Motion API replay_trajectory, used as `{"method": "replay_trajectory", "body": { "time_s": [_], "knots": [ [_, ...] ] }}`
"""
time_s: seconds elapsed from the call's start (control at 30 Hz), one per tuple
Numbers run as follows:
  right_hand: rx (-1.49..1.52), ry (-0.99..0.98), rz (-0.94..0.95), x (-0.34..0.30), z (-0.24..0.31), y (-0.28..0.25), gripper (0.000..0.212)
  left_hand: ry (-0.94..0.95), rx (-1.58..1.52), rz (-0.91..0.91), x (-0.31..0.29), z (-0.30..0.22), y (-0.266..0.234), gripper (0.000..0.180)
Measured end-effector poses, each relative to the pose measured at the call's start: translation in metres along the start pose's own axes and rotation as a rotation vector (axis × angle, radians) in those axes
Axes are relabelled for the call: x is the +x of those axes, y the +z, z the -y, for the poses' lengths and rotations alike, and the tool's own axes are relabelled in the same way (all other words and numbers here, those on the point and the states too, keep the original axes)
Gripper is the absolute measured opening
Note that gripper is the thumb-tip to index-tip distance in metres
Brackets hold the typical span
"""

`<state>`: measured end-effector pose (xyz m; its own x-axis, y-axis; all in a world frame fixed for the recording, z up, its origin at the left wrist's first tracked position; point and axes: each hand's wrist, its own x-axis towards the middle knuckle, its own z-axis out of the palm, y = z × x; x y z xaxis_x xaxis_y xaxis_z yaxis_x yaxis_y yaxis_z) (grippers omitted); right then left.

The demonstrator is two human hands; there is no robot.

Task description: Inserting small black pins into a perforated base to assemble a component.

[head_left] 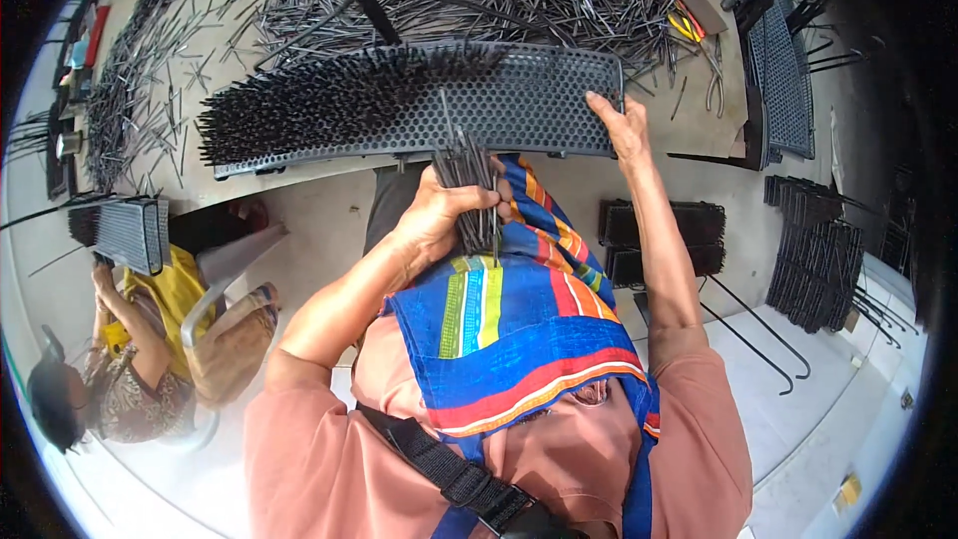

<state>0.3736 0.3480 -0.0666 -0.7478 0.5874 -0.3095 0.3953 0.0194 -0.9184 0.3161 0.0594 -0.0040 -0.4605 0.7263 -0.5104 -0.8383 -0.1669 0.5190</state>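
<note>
Left hand [436, 212] clenched round a bundle of thin black metal rods [467, 190], held upright just under the long black perforated panel [499, 105], seemingly so single rods stay within reach of its holes. Right hand [621, 125] clamped over the panel's right end, apparently steadying it on the table edge [329, 172], with the left half already bristling with inserted rods. No packages, labels or signs legible; only loose rods strewn across the tabletop and yellow-handled pliers [689, 28] beyond.
</note>
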Motion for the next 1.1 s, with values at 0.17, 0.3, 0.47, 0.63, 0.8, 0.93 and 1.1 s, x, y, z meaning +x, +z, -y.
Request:
{"method": "replay_trajectory", "body": {
  "time_s": [0.17, 0.3, 0.47, 0.63, 0.8, 0.93, 1.1],
  "knots": [
    [-0.950, -0.420, -0.369, -0.009, 0.019, 0.018, 0.052, -0.098, -0.023, 0.090, 0.006, 0.008, 0.001, 0.036],
    [-0.392, -0.749, -0.018, -0.035, 0.084, 0.058, 0.060, -0.205, 0.037, 0.221, -0.001, 0.010, -0.001, 0.040],
    [0.398, -0.201, 0.858, -0.072, 0.066, 0.094, 0.042, -0.300, 0.059, 0.335, -0.013, 0.014, -0.004, 0.048],
    [0.552, -0.074, 0.872, -0.106, 0.059, 0.081, 0.058, -0.252, 0.355, 0.422, -0.028, 0.021, 0.002, 0.042],
    [0.732, 0.033, 0.486, -0.101, 0.058, 0.073, 0.045, -0.190, 0.370, 0.357, -0.018, 0.026, 0.000, 0.032],
    [0.564, -0.002, 0.442, -0.091, 0.045, 0.061, 0.022, -0.247, 0.387, 0.231, -0.011, 0.022, 0.013, 0.023],
    [0.085, -0.500, 0.345, -0.096, 0.078, 0.053, 0.009, -0.215, 0.428, 0.114, 0.000, 0.021, 0.015, 0.026]
  ]
}}
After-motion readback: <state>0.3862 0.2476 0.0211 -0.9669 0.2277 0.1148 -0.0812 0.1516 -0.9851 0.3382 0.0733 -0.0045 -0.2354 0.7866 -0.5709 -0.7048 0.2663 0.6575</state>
